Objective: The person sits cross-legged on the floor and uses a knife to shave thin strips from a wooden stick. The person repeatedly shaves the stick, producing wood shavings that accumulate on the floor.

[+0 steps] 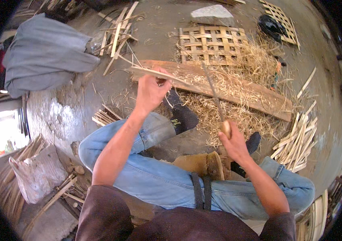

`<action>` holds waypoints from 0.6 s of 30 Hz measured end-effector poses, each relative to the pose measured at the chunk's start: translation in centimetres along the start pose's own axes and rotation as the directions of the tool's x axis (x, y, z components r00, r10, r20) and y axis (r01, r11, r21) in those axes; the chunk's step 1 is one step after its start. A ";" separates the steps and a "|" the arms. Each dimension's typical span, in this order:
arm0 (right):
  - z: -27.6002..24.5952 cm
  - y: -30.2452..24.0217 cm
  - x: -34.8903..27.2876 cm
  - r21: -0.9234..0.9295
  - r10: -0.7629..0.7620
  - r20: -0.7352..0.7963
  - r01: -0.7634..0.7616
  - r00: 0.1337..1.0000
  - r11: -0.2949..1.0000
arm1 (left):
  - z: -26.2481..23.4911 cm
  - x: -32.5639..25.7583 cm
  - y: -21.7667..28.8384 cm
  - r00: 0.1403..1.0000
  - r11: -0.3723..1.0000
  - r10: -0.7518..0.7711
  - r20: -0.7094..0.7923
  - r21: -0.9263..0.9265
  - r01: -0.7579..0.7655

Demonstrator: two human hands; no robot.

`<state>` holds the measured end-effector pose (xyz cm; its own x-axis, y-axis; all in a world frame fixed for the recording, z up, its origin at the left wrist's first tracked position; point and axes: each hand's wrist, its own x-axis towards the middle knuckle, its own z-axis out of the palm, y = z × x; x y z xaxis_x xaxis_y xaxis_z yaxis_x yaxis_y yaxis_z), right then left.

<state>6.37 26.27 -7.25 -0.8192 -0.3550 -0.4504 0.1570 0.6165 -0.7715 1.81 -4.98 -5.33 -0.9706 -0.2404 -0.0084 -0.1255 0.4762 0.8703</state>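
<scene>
My left hand [151,91] is closed around a thin bamboo strip [165,75], which it holds up over the left end of a long wooden plank [255,96]. A thin curled shaving hangs beside the fingers. In my right hand [235,140] is the wooden handle of a long-bladed knife [214,90]. Its narrow dark blade points away from me, over the plank, apart from the strip. Pale curled shavings [205,110] lie on the plank and are heaped along its near side. My crossed legs in blue jeans [151,176] are below my hands.
Past the plank lies a woven bamboo lattice panel [215,42], with a stone [212,15] at its far edge. A pile of cut strips [297,142] is at right; more strips [118,32] lie far left. A grey cloth [46,56] covers something at left, above a white sack [38,172].
</scene>
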 end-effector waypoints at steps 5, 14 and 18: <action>2.5 2.3 0.3 -0.042 -0.015 0.095 0.019 0.995 0.999 | 2.6 -0.7 0.1 0.999 0.998 -0.031 0.031 0.062 0.029; 3.3 3.6 1.4 -0.062 -0.131 0.065 0.135 0.989 0.989 | 3.8 -0.6 -0.9 0.993 0.994 0.030 -0.114 0.112 -0.017; 3.2 5.2 2.0 -0.077 -0.071 0.065 0.076 0.995 0.994 | 3.3 0.0 -0.9 0.994 0.995 0.047 -0.096 -0.078 -0.055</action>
<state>7.31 26.58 -13.61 -0.7910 -0.4426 -0.4223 0.0509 0.6403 -0.7664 1.29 -2.60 -7.74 -0.9514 -0.2975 0.0798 -0.0558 0.4211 0.9053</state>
